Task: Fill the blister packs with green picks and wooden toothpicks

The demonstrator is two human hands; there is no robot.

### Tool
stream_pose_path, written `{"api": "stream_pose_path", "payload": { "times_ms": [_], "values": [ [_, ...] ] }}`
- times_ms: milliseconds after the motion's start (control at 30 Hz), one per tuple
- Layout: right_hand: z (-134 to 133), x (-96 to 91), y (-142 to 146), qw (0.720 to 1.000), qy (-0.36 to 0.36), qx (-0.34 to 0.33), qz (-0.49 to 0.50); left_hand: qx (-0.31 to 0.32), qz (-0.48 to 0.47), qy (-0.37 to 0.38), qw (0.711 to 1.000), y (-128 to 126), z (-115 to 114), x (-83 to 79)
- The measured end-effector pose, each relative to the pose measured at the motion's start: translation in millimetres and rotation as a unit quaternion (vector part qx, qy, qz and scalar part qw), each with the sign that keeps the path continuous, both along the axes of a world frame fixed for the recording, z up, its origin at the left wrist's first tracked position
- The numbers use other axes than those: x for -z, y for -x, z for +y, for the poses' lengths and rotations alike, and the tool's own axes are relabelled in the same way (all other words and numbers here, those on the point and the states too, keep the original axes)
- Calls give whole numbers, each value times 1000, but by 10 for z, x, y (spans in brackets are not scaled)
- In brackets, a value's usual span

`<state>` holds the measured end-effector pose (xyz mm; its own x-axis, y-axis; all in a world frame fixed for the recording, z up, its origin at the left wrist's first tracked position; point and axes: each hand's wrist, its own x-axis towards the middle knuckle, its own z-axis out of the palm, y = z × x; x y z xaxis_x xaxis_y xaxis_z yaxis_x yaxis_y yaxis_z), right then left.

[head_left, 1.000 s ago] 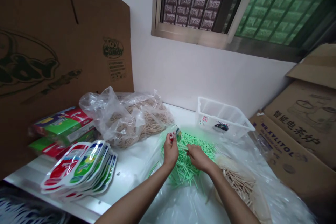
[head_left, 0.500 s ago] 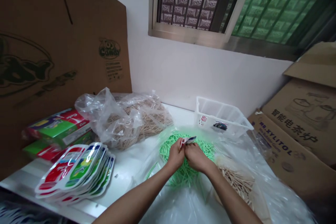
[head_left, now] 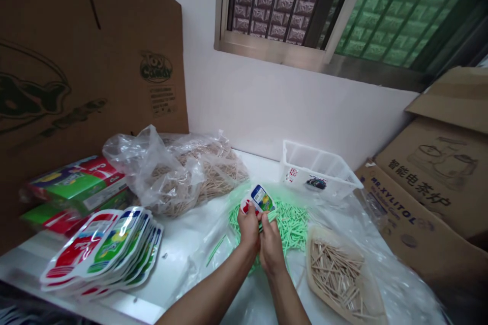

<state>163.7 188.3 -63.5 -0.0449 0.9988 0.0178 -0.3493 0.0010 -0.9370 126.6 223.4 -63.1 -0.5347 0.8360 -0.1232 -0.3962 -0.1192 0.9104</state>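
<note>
My left hand (head_left: pixel 249 228) is closed on a small printed packet (head_left: pixel 264 200), red on one half and blue and green on the other. My right hand (head_left: pixel 271 249) is pressed against it, fingers closed on a few light green sticks (head_left: pixel 271 215) at the packet's near edge. Whether the stick ends are inside the packet is hidden by my fingers. Beneath and behind both hands, a heap of green sticks (head_left: pixel 293 226) lies in clear plastic. On the right, a shallow tub (head_left: pixel 313 277) holds beige sticks (head_left: pixel 335 269).
At the left lies a fanned stack of similar packets (head_left: pixel 104 249), with red and green boxes (head_left: pixel 82 183) behind. A clear bag of beige sticks (head_left: pixel 198 172) and a white basket (head_left: pixel 324 167) stand near the wall. Cardboard boxes (head_left: pixel 415 203) flank the right side.
The packet has turned its printed face into view. My right hand has swung from beside the left to below it, now with green sticks showing in its fingers. The beige tub is uncovered.
</note>
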Motion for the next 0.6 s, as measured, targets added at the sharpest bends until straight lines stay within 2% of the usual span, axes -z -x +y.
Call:
{"api": "stream_pose_path", "payload": {
  "times_ms": [133, 200, 267, 333, 367, 500, 533, 567, 600],
  "values": [
    [-65, -68, -150, 992, -26, -35, -120, 13, 13, 7, 1000, 143, -89, -10],
    [-41, -97, -311, 972, -32, -73, -220, 27, 36, 2, 999, 261, -119, -24],
    [-18, -125, -471, 938, -61, -92, -327, 48, 63, -9, 997, 385, -141, -41],
    [-26, -172, -591, 882, -120, -103, -443, 66, 96, -16, 993, 489, -163, -59],
    [-46, -207, -627, 844, -154, -109, -502, 69, 114, -17, 991, 525, -177, -68],
    [-195, -419, -602, 661, -248, -107, -700, 61, 189, -25, 980, 522, -260, -114],
    [-230, -475, -574, 628, -258, -103, -727, 66, 203, -28, 977, 493, -285, -129],
    [-257, -526, -550, 608, -263, -104, -742, 73, 213, -31, 974, 461, -309, -144],
    [-274, -566, -536, 601, -264, -111, -746, 84, 220, -33, 971, 434, -331, -158]
  ]
}}
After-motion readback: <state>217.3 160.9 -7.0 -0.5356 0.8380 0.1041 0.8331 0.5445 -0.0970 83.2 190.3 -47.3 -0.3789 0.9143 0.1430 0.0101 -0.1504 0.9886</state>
